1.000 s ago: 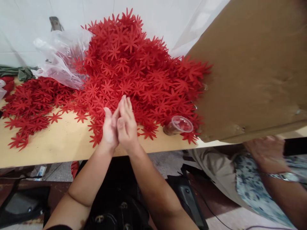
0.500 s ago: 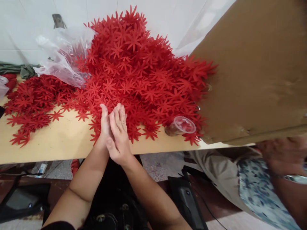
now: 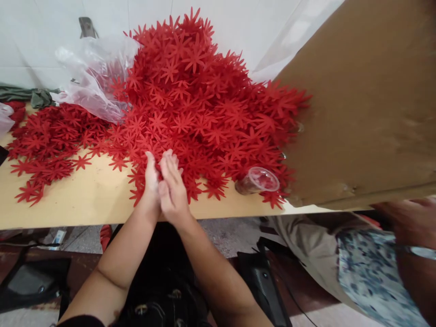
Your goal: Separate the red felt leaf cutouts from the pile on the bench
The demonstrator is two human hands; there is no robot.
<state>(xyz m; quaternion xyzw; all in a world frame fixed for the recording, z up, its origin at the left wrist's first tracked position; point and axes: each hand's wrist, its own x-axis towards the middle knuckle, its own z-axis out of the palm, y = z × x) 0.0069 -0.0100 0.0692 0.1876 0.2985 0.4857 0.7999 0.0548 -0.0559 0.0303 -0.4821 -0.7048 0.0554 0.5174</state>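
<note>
In front of the big pile of red star-shaped flower pieces point(image 3: 200, 109), my two hands meet palm to palm above the table's near edge. My left hand point(image 3: 151, 178) is stretched flat, its thumb pointing up. Against it lies my right hand point(image 3: 173, 190), fingers extended and its thumb bent across toward the left palm. Whether anything sits between the palms is hidden. Some red pieces lie right behind and beside my fingertips. To the right, a clear plastic cup point(image 3: 258, 180) leans on its side, with small contents I cannot make out.
A sheer plastic bag point(image 3: 97, 77) rests at the back left, by a smaller red heap point(image 3: 51, 136). A large brown cardboard sheet point(image 3: 361, 104) takes up the right. Another person's arm point(image 3: 413, 245) and patterned clothing show below it. The pale tabletop point(image 3: 98, 190) ends close to my wrists.
My right hand has slid slightly downward against the left, and its thumb now lies closer to the left palm. The view has shifted a little.
</note>
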